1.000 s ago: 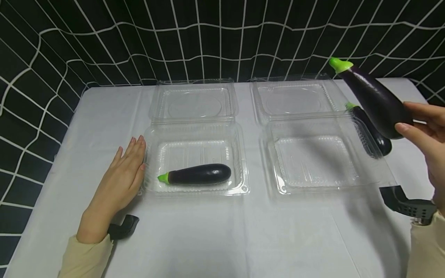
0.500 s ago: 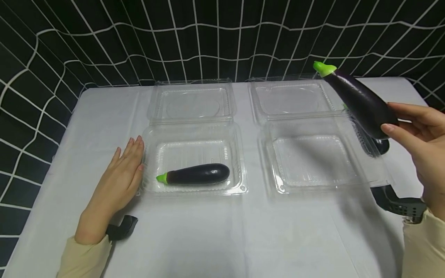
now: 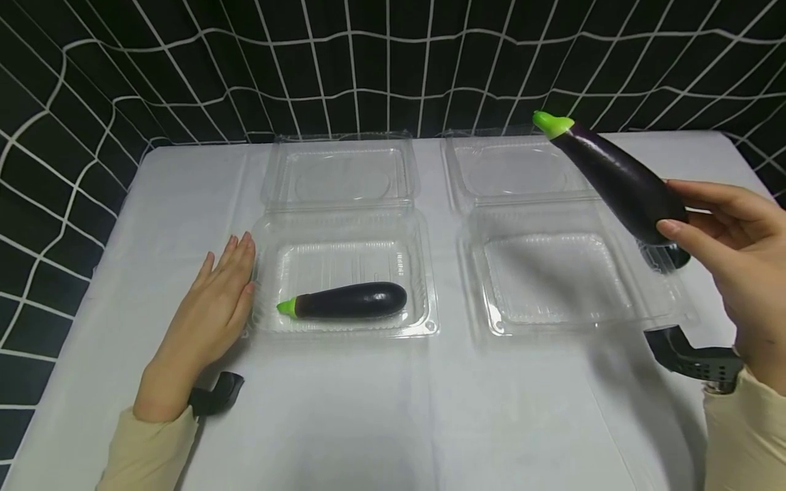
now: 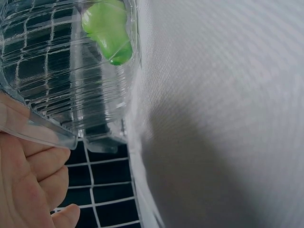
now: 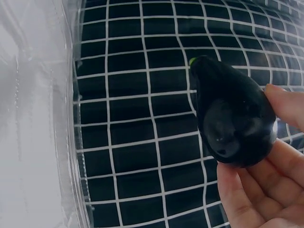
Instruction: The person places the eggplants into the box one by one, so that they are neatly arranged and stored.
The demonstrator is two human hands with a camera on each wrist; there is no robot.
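1. Gripping held eggplant (image 3: 617, 179) at its fat end with right hand (image 3: 733, 256), thumb and fingers pinched round it; held in air, tilted, over right edge of right box (image 3: 568, 279).
2. Looks: dark purple, glossy, long, bright green cap pointing up and away toward backdrop. Right wrist view shows rounded butt end (image 5: 232, 114) between fingertips.
3. Left hand (image 3: 211, 317) flat on the cloth, fingers straight, holding nothing, touching left rim of left box (image 3: 346, 273).
4. Count, eggplants: three. One held, one lying in left box (image 3: 346, 301) with cap to the left, one on the cloth past right box (image 3: 672, 256), mostly hidden behind the held one.
5. Count, boxes: two clear plastic clamshells, both lids open and lying back. Right box base holds nothing.
6. Count, hands: two, cream sleeves, black wrist mounts.
7. Surface: table with white cloth (image 3: 393, 409).
8. Room: black backdrop with white grid netting (image 3: 368, 61) behind the table.
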